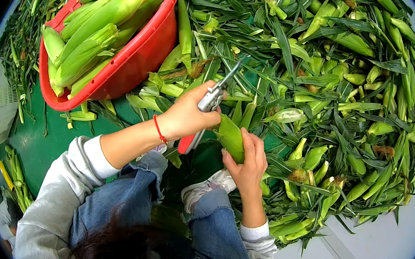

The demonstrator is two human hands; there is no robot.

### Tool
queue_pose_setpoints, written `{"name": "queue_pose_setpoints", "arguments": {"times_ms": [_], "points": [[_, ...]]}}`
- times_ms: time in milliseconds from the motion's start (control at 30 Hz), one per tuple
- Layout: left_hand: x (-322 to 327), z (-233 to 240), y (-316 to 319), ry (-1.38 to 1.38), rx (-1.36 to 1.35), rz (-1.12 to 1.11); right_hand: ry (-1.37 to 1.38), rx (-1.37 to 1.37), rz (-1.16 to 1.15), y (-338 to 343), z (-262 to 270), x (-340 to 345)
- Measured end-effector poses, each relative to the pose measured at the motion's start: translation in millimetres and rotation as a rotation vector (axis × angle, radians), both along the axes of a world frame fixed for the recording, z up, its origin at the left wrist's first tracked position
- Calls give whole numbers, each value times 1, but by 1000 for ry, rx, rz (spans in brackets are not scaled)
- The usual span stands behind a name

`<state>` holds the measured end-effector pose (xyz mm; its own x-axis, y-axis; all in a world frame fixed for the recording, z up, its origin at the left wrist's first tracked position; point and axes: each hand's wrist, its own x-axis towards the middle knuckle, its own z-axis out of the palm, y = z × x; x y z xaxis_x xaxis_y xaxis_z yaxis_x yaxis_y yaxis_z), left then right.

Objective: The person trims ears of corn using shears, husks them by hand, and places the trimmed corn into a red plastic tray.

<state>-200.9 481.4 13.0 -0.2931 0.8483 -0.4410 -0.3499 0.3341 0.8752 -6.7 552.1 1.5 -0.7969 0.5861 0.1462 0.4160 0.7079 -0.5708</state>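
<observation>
My left hand (192, 112), with a red cord bracelet at its wrist, grips a pair of pruning shears (212, 98) with metal and red handles. The curved blade points up and to the right, away from me. My right hand (250, 158) holds a green ear of corn in its husk (231, 137) by its lower right side. The ear's upper end lies close to my left fingers, beneath the shears. Whether the left fingers also touch the ear cannot be told. Both hands are above my knees, with husks and leaves around.
A red plastic tub (143, 52) of unpeeled corn ears stands tilted at the upper left. A large heap of corn ears and leaves (326, 81) spreads across the top and right. Green floor (28, 137) shows at left, near a white perforated crate (0, 102). My shoes are below the hands.
</observation>
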Motion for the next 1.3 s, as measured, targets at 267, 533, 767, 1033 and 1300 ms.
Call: {"name": "queue_pose_setpoints", "arguments": {"times_ms": [267,533,767,1033,1300], "points": [[1,25,5,-570,5,274,127,-400,-155,-10,-16,-28],[10,26,2,-920,176,290,501,-1742,-147,-22,-17,-34],[12,19,1,-1037,269,239,514,-1869,-15,-13,-22,-22],[-18,8,-13,185,62,-80,373,-1380,-458,0,-26,-26],[-19,29,-92,-298,264,210,703,-1635,128,11,58,-27]]}}
